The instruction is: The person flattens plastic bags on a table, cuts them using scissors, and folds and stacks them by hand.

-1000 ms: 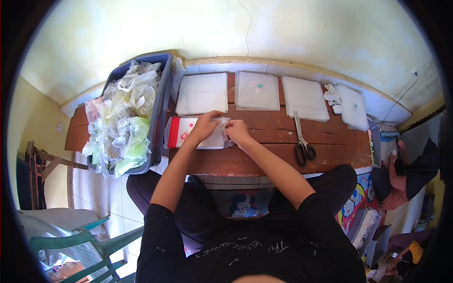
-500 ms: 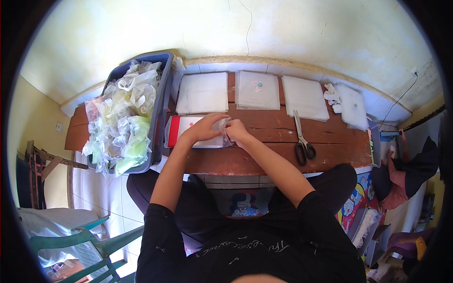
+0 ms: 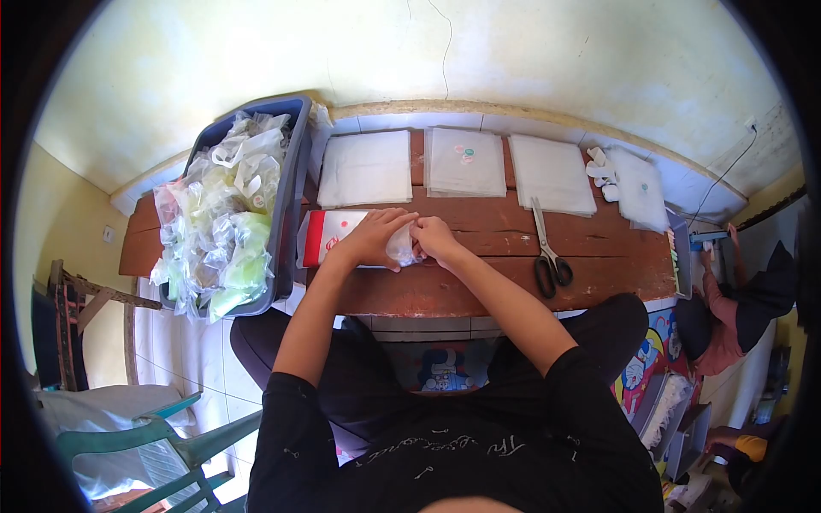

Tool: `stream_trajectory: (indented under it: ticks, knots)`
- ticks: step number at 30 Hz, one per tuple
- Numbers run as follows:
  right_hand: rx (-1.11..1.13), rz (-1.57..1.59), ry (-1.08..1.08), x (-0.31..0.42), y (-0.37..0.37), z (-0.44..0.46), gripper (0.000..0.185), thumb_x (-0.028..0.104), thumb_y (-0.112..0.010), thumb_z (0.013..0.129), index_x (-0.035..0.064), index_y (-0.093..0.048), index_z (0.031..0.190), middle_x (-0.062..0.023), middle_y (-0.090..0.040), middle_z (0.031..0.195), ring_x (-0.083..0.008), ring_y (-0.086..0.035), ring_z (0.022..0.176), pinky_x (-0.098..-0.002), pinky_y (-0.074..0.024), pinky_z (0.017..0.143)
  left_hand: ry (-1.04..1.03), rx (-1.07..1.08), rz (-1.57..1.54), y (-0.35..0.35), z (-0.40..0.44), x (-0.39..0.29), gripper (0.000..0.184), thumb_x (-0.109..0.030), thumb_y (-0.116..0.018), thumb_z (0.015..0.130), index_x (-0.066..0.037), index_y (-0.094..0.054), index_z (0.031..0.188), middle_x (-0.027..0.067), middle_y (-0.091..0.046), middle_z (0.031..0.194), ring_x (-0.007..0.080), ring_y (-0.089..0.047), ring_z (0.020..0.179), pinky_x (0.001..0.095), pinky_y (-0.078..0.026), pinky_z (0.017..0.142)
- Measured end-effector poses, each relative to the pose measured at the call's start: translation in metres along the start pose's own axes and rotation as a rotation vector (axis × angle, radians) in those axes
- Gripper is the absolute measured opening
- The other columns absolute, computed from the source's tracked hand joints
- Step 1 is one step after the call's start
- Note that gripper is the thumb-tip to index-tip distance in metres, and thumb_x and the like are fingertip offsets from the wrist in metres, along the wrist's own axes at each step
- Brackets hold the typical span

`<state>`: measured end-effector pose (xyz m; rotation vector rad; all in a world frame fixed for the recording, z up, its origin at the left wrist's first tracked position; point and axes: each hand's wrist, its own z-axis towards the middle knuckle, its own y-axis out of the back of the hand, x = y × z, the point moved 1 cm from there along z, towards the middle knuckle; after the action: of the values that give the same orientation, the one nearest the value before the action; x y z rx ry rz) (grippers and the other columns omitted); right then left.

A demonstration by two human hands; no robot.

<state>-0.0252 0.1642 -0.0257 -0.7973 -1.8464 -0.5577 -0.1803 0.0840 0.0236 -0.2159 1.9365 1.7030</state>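
Note:
A flat red and white packet (image 3: 318,237) with clear plastic about it lies at the table's front edge. My left hand (image 3: 376,238) lies across its right part, fingers at the far side and thumb at the near side, holding it down. At the right end, my right hand (image 3: 436,238) is closed in a pinch on the gathered clear plastic (image 3: 400,245), touching the left fingertips. The pinched edge is partly hidden by the fingers. Black-handled scissors (image 3: 549,255) lie open on the table to the right of my right hand.
A grey bin (image 3: 295,162) heaped with plastic bags (image 3: 227,214) stands at left. Along the back lie stacks of clear plastic sheets (image 3: 366,168) and a white roll of material (image 3: 601,171). A green chair (image 3: 128,440) is at lower left; another person (image 3: 727,316) is at far right.
My left hand has shifted slightly right and down over the packet, baring more of its printed left part. The plastic at its right end looks more bunched. My right hand keeps its pinch.

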Motion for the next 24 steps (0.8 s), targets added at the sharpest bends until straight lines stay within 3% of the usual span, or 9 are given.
stream_trajectory:
  ticks: [4, 12, 19, 24]
  knots:
    - [0.022, -0.003, 0.003, -0.003, 0.013, -0.003, 0.029, 0.021, -0.052, 0.099, 0.0004, -0.056, 0.079, -0.0072, -0.058, 0.067, -0.0155, -0.057, 0.046, -0.0264, -0.0386, 0.039, 0.008, 0.005, 0.002, -0.001, 0.0, 0.002, 0.111, -0.021, -0.089, 0.05, -0.018, -0.037, 0.149, 0.0131, -0.039, 0.149, 0.0351, -0.033, 0.139, 0.0447, -0.025, 0.117]
    - [-0.003, 0.145, 0.039, -0.001, 0.022, -0.017, 0.012, 0.007, -0.068, 0.087, -0.0025, -0.061, 0.091, -0.0092, -0.064, 0.074, -0.0143, -0.064, 0.055, -0.024, -0.0504, 0.047, 0.02, 0.024, 0.01, 0.001, 0.001, 0.0, 0.112, -0.022, -0.09, 0.05, -0.018, -0.037, 0.149, 0.0132, -0.038, 0.15, 0.0347, -0.031, 0.14, 0.0446, -0.025, 0.117]
    - [0.01, 0.132, 0.028, -0.006, 0.014, -0.013, 0.01, 0.006, -0.067, 0.086, -0.0021, -0.063, 0.088, -0.0081, -0.065, 0.074, -0.0146, -0.065, 0.058, -0.0245, -0.0543, 0.052, -0.01, 0.015, 0.055, -0.002, 0.001, 0.0, 0.111, -0.031, -0.091, 0.051, -0.019, -0.038, 0.148, 0.0143, -0.036, 0.151, 0.0375, -0.03, 0.141, 0.0472, -0.024, 0.117]
    - [0.039, 0.123, 0.015, -0.005, 0.015, -0.015, 0.008, 0.006, -0.064, 0.089, -0.0022, -0.064, 0.089, -0.0074, -0.064, 0.072, -0.0134, -0.064, 0.057, -0.0231, -0.0488, 0.047, 0.011, 0.031, 0.04, -0.003, 0.001, 0.001, 0.108, -0.033, -0.09, 0.052, -0.019, -0.041, 0.147, 0.0149, -0.034, 0.153, 0.0382, -0.028, 0.141, 0.0483, -0.023, 0.117]
